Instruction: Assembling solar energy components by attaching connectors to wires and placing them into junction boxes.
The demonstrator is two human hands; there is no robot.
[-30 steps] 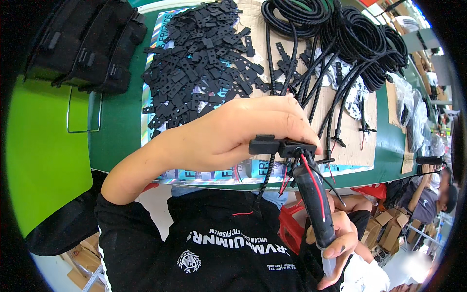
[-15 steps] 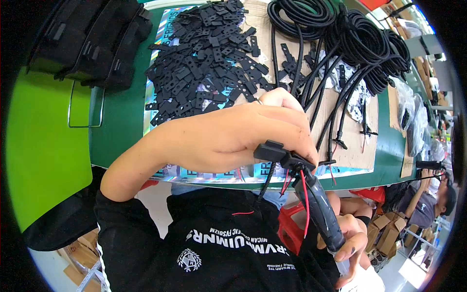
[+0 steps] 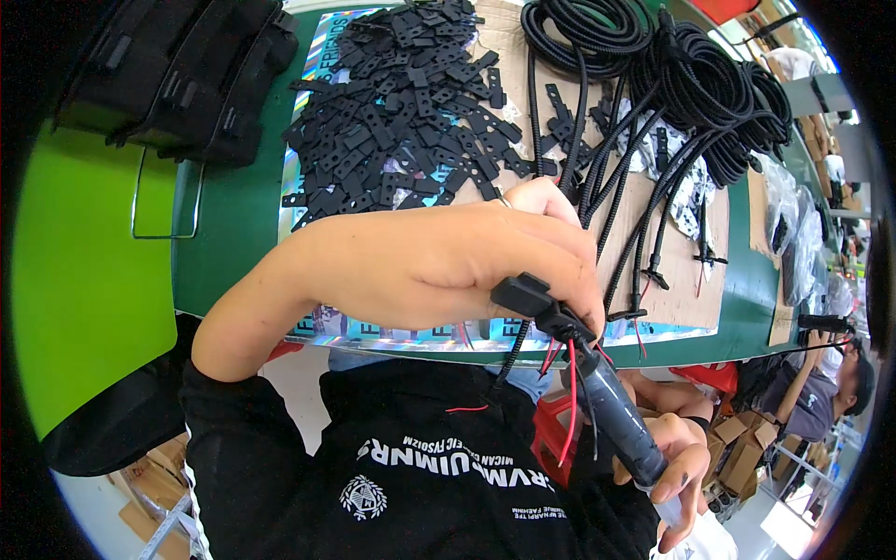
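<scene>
My left hand [image 3: 448,266] reaches in from the left, its fingers closed on a small black plastic clip [image 3: 525,295] at the end of a black corrugated tube [image 3: 511,359]. Red and black wires [image 3: 568,401] hang from the clip. My right hand [image 3: 679,457], lower right, is wrapped round the rear of a syringe [image 3: 621,415] with dark filling. The syringe slants up to the left, its front end close against the clip and wires. Whether the tip touches them is hidden.
A heap of flat black plastic pieces [image 3: 401,121] with holes covers the bench beyond my left hand. Coiled black corrugated tubes [image 3: 691,79] lie far right on cardboard [image 3: 686,294]. Black bins [image 3: 177,75] stand far left. A person [image 3: 810,397] sits at the right.
The clip has tilted slightly in my left hand. The syringe has shifted a little right with my right hand, and a black wire now hangs clear beside the red one.
</scene>
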